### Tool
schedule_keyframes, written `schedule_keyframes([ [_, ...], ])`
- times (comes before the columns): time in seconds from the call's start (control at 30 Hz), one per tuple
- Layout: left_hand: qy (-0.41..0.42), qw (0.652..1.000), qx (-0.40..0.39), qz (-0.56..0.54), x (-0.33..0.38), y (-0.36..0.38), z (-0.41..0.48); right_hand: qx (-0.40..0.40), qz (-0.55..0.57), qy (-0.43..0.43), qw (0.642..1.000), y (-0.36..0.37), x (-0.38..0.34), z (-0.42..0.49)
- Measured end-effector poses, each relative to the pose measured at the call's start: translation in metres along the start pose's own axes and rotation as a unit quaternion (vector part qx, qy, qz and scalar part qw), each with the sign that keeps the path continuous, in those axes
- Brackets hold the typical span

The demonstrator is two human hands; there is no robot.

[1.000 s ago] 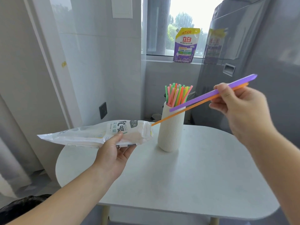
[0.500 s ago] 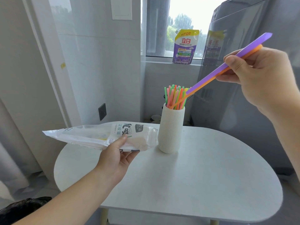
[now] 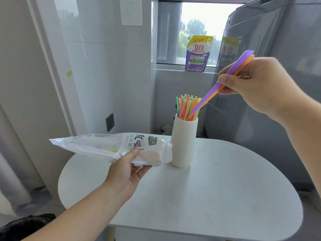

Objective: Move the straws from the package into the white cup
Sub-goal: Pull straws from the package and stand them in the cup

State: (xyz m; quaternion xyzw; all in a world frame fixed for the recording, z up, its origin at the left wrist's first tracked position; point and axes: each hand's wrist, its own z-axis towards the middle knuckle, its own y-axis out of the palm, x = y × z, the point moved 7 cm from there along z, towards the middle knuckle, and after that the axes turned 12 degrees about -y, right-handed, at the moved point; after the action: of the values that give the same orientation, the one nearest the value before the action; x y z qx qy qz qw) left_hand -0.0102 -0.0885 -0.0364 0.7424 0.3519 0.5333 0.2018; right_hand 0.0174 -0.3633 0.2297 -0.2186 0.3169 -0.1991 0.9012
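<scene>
A ribbed white cup [image 3: 183, 141] stands on the white table [image 3: 217, 188], filled with several pink, green, orange and yellow straws [image 3: 186, 106]. My right hand [image 3: 260, 84] pinches a purple straw [image 3: 211, 93] and an orange straw [image 3: 245, 62] together, slanted down to the left, their lower tips just inside the cup's mouth. My left hand [image 3: 126, 171] grips the nearly empty clear straw package [image 3: 111, 146] from below, its open end beside the cup's left wall.
A purple and yellow detergent pouch [image 3: 198, 53] stands on the window sill behind. A tall grey appliance [image 3: 271, 49] rises at the right behind the table. A wall with a dark socket [image 3: 110, 122] is at the left. Something black [image 3: 26, 226] lies at the lower left.
My right hand lifted the purple and orange straws clear of the package, tilted them steeper and lowered their tips into the cup. The package in my left hand barely moved.
</scene>
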Motion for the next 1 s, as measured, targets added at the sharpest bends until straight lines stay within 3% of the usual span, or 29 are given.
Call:
schedule_keyframes([
  [0.6, -0.008, 1.000, 0.002, 0.007, -0.002, -0.001, 0.002, -0.017, -0.077, 0.022, 0.997, 0.011, 0.007, 0.025],
  [1.0, -0.008, 1.000, 0.000, 0.011, -0.004, 0.000, 0.001, -0.112, -0.134, 0.092, 0.980, 0.051, 0.033, 0.041],
])
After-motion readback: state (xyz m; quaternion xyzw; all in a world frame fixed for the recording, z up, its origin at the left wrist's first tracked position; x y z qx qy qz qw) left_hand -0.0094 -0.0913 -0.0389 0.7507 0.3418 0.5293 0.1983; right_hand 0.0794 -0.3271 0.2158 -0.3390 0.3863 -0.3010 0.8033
